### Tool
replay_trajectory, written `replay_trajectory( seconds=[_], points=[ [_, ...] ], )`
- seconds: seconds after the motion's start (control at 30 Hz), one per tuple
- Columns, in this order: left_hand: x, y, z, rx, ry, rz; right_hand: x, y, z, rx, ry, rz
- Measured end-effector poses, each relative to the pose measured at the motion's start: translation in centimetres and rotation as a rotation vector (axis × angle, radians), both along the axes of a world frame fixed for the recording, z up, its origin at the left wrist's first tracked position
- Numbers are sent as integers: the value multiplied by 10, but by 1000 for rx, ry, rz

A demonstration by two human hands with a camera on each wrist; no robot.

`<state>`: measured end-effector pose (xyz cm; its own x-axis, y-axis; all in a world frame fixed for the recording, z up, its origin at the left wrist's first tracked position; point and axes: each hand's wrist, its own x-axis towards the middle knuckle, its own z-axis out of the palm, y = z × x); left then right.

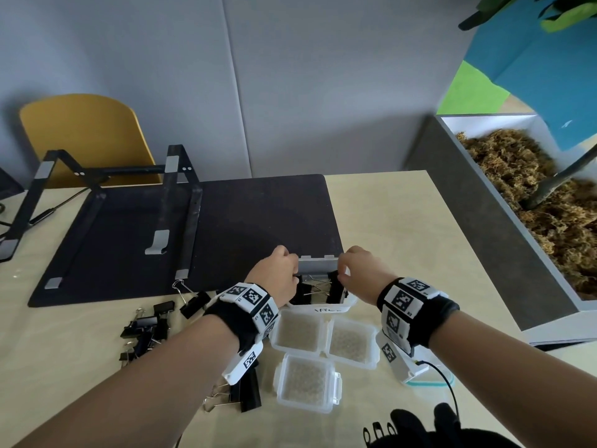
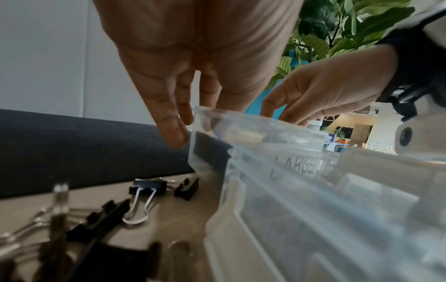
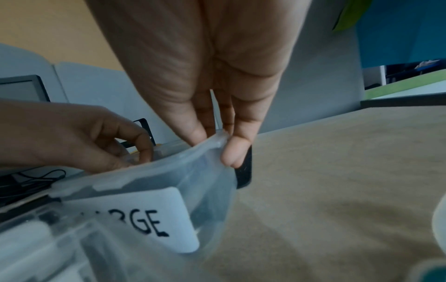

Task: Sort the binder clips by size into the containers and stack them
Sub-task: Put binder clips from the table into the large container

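Observation:
A clear container [image 1: 326,309] [image 2: 265,145] [image 3: 207,190] labelled LARGE sits at the near edge of the black mat. Large black binder clips [image 1: 334,291] stand inside it. Its lid [image 1: 318,263] stands raised at the back. My left hand [image 1: 281,270] [image 2: 183,124] [image 3: 96,137] reaches down over the container's left end, fingers curled at the rim. My right hand [image 1: 355,270] [image 3: 217,145] [image 2: 313,95] pinches the rim at the right corner. Loose black clips [image 1: 148,328] [image 2: 147,188] lie on the table to the left. More large clips [image 1: 245,392] lie under my left wrist.
Three small lidded containers [image 1: 298,331] [image 1: 352,341] [image 1: 307,384] stand just in front of the large one. On the black mat [image 1: 258,221] stands a laptop stand [image 1: 106,202]. A planter box [image 1: 484,240] borders the table's right side. A black glove [image 1: 420,428] lies at the near edge.

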<state>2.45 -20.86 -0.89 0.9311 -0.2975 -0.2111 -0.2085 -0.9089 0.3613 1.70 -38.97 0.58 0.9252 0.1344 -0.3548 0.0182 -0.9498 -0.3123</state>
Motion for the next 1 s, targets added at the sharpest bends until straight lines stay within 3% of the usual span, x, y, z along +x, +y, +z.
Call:
replay_trajectory(
  seconds=[0.17, 0.5, 0.63, 0.83, 1.0],
  points=[
    [-8, 3, 2, -76, 87, -20, -4, -8, 0, 74, -3, -9],
    [-5, 8, -3, -70, 138, 2, 0, 3, 8, -12, 60, -30],
    [-7, 8, -3, -77, 154, 18, 1, 6, 13, -105, 73, 50],
    [-16, 20, 1, -138, 158, -1, -5, 5, 16, -126, 34, 52],
    [-25, 49, 6, -227, 102, 42, -25, 10, 24, -27, -98, -4]
  ],
)
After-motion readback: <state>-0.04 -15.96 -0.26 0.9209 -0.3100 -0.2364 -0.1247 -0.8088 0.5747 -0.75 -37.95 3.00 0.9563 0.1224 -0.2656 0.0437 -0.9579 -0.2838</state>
